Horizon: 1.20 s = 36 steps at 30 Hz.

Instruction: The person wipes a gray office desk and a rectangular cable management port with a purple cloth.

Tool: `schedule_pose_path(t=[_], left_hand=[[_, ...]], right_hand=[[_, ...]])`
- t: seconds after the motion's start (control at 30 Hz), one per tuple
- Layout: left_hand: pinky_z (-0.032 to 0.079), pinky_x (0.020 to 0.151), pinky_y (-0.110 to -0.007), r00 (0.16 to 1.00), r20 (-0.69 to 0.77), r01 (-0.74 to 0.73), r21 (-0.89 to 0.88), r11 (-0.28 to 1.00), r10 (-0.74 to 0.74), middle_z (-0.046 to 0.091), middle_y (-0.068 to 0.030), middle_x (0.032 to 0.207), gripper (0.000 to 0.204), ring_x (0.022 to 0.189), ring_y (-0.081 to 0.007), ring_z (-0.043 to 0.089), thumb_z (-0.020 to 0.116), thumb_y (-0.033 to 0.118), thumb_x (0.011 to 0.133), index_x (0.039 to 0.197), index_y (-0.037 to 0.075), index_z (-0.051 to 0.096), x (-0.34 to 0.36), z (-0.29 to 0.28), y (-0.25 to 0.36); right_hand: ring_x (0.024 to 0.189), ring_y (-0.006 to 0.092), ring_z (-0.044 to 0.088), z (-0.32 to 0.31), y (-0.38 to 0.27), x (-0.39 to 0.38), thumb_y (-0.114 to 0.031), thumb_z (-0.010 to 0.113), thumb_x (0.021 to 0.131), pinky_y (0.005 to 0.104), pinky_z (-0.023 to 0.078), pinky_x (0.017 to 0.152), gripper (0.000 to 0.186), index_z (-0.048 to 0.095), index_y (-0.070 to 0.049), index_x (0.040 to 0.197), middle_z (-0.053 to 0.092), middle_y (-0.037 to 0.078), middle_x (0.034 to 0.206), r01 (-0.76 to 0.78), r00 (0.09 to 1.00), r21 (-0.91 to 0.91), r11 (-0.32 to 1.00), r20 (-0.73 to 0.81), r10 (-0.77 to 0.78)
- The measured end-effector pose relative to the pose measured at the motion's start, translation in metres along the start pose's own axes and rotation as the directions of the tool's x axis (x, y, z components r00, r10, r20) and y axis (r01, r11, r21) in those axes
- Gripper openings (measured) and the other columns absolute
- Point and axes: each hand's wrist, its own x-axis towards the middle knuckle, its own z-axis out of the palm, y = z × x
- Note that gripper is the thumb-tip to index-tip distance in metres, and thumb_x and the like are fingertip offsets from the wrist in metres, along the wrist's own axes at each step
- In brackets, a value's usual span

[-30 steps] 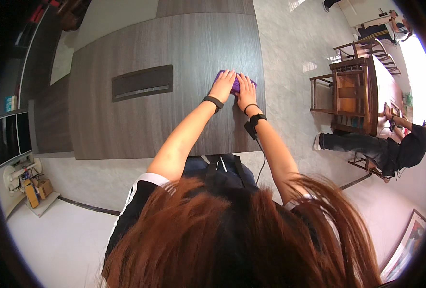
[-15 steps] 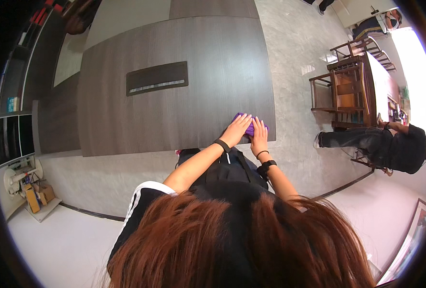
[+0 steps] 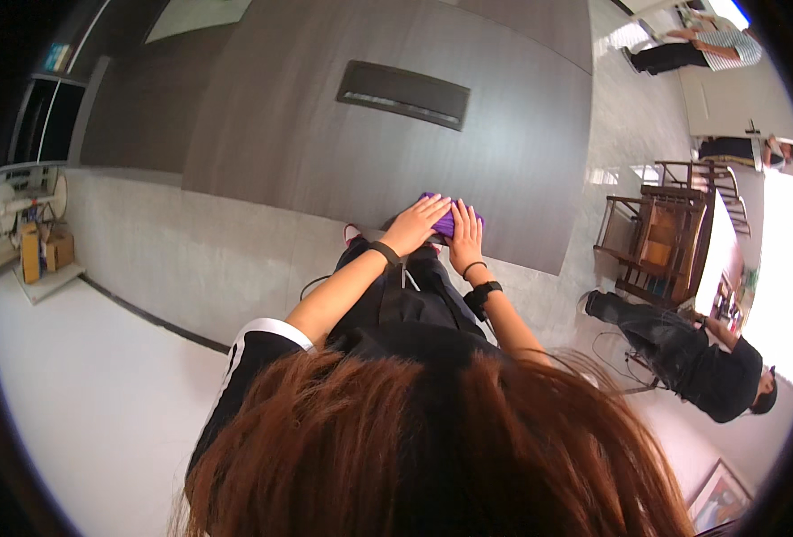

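A folded purple cloth lies on the dark wood-grain desk, close to its near edge. My left hand presses on the cloth's left part, its fingers laid long over the top. On the right part rests my right hand, fingers pointing away from me and holding the cloth against the desk. Both hands grip it side by side; my thumbs are hard to make out. Dark bands circle both wrists.
A dark rectangular slot panel is set in the desktop. Wooden chairs stand by a table at right, where a person in black sits. Cardboard boxes and a white fan are at far left.
My hands have slid left along the desk's near edge, the cloth moving with them. The view has turned, so the desk appears tilted and further right.
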Motion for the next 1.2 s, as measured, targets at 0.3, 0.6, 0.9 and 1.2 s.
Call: schedule_pose_path(t=[0.3,0.6,0.9,1.2], left_hand=[[0.026,0.111,-0.039,0.940,-0.228,0.277,0.069,0.958,-0.255,0.038,-0.0089,0.143,0.063,0.133,-0.0266,0.033,0.062,0.011,0.079,0.136,0.004,0.038,-0.103,-0.084,-0.068],[0.025,0.111,-0.041,0.805,-0.402,0.483,0.019,0.875,-0.436,0.037,-0.0092,0.143,0.063,0.133,-0.0286,0.031,0.062,0.006,0.078,0.137,0.005,0.038,-0.186,-0.125,-0.096],[0.025,0.111,-0.041,0.907,-0.246,0.354,0.005,0.935,-0.342,0.037,-0.0118,0.143,0.061,0.133,-0.0308,0.032,0.062,0.006,0.078,0.135,0.002,0.040,-0.140,-0.119,-0.076],[0.028,0.109,-0.039,0.991,0.031,0.135,-0.064,0.989,-0.133,0.041,-0.0131,0.140,0.050,0.131,-0.0314,0.036,0.056,0.026,0.090,0.134,0.006,0.044,0.004,-0.093,-0.066]], right_hand=[[0.139,0.0310,0.017,0.052,-0.119,0.083,-0.012,0.064,0.079,0.0474,0.013,0.113,0.080,0.019,-0.011,0.145,0.019,0.008,0.151,0.368,0.928,-0.023,0.929,0.070,-0.366],[0.140,0.0259,0.017,0.089,-0.216,0.120,-0.008,0.057,0.079,0.0442,0.012,0.114,0.075,0.020,-0.012,0.145,0.019,0.005,0.152,0.595,0.793,-0.039,0.803,0.190,-0.578],[0.137,0.0241,0.026,0.056,-0.168,0.095,-0.012,0.063,0.078,0.0407,0.020,0.112,0.074,0.028,-0.012,0.143,0.027,0.004,0.149,0.480,0.874,0.051,0.876,0.057,-0.483],[0.137,0.0235,0.026,-0.001,-0.048,0.091,-0.007,0.061,0.078,0.0396,0.021,0.112,0.073,0.028,-0.015,0.143,0.028,0.002,0.149,0.212,0.976,-0.032,0.977,-0.048,-0.213]])
